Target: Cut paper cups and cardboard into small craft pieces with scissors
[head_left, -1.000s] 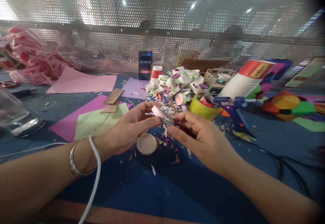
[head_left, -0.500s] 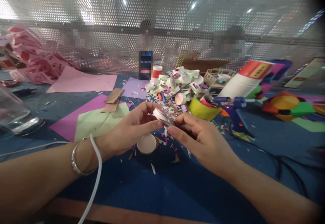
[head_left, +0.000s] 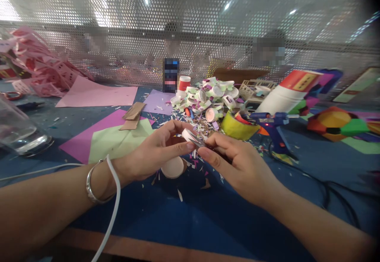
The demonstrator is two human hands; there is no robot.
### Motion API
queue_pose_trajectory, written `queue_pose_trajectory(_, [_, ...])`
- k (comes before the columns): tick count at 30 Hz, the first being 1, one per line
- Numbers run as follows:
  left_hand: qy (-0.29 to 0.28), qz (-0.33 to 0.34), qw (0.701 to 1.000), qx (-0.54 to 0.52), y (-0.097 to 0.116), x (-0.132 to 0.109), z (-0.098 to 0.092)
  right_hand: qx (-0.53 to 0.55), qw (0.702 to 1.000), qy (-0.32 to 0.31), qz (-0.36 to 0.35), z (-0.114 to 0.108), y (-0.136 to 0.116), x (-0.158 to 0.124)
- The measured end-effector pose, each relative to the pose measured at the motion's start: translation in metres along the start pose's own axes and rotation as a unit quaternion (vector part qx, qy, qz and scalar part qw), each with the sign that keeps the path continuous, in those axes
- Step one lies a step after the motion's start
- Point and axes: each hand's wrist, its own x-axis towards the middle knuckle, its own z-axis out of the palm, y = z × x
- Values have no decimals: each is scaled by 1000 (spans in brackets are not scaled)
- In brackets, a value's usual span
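Note:
My left hand and my right hand meet over the blue table, both pinching one small round pale pink paper piece between their fingertips. The left thumb and fingers grip its left edge. The right hand's fingers close on its right side, where a thin grey part shows that I cannot make out. A round pink paper cup lies on the table just under the hands, among paper scraps. A silver bangle and a white cord cross my left wrist.
A heap of small round paper pieces lies behind the hands, with a yellow tape roll and a blue glue gun to the right. Coloured paper sheets lie left. A perforated screen stands behind, people beyond it.
Both hands have turned the small round piece slightly and shifted a little to the right; the grip has stayed the same.

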Motion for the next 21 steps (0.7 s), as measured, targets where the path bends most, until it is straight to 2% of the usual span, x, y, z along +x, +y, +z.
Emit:
queue_pose_trajectory(15, [-18,3,1000,5,-1,0,-1,-15,1000,0,2,-1,0,-2])
queue_pose_trajectory(21, [1,0,1000,23,0,0,0,-21,1000,0,-8,-1,2,0])
